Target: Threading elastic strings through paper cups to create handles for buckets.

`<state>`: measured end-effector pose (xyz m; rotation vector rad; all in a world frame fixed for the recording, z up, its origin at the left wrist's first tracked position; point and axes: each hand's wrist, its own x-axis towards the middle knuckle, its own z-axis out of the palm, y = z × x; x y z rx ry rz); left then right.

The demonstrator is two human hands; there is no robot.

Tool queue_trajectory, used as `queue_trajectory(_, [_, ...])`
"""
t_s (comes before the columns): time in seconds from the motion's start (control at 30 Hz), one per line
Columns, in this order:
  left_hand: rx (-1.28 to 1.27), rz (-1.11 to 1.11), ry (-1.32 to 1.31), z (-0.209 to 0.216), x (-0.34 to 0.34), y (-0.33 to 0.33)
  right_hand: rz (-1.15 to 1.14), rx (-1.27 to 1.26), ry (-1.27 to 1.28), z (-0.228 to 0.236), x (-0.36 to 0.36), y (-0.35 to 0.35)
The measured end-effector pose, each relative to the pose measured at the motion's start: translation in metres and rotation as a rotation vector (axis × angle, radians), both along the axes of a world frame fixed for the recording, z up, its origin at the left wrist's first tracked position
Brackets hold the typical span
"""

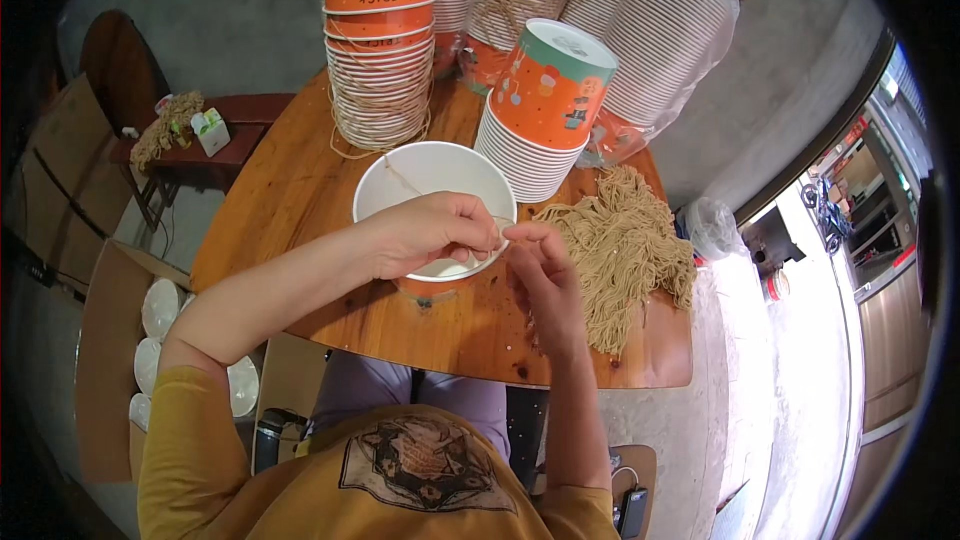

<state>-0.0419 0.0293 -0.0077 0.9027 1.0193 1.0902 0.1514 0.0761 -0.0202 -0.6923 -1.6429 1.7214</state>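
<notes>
A white-lined paper bucket point(430, 168) stands mouth up on the wooden table in front of me. A thin tan cord point(402, 178) lies across its inside and leads toward my hands at the right side of the rim. My left hand point(440, 232) reaches over the mouth with curled fingers, pinching the cord at the rim. Just to its right, my right hand point(545, 270) pinches at the same spot with thumb and forefinger; the fingers partly hide the cord there. Orange printing shows on the outside wall below the rim.
A heap of tan cords point(625, 260) lies at the table's right. Behind the bucket are an upside-down bucket stack point(550, 100) and a tall stack with cords point(380, 90). Bagged stacks point(650, 40) stand farther back. A cardboard box point(105, 370) with white buckets is at lower left.
</notes>
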Motion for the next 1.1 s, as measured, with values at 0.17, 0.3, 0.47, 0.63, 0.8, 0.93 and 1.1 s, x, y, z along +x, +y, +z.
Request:
queue_trajectory(0.17, [0.018, -0.073, -0.003, 0.004, 0.002, 0.003, 0.129, 0.295, -0.062, -0.003, 0.014, 0.021])
queue_trajectory(0.3, [0.055, -0.123, 0.221, 0.009, 0.009, 0.002, 0.264, 0.370, -0.023, 0.021, 0.016, 0.018])
queue_trajectory(0.47, [0.104, -0.108, 0.396, 0.014, 0.018, -0.004, 0.295, 0.345, 0.087, 0.032, 0.008, 0.024])
queue_trajectory(0.63, [0.121, -0.166, 0.363, 0.017, 0.020, -0.009, 0.181, 0.364, 0.039, 0.024, 0.000, 0.029])
queue_trajectory(0.8, [0.060, -0.193, 0.223, 0.010, 0.015, -0.006, -0.045, 0.608, -0.062, 0.009, 0.001, 0.029])
queue_trajectory(0.93, [-0.014, -0.163, 0.174, 0.013, 0.017, -0.004, -0.066, 0.493, 0.081, -0.013, 0.014, 0.030])
queue_trajectory(1.1, [-0.011, -0.137, 0.154, 0.009, 0.016, -0.001, -0.193, 0.875, -0.065, -0.008, 0.021, 0.001])
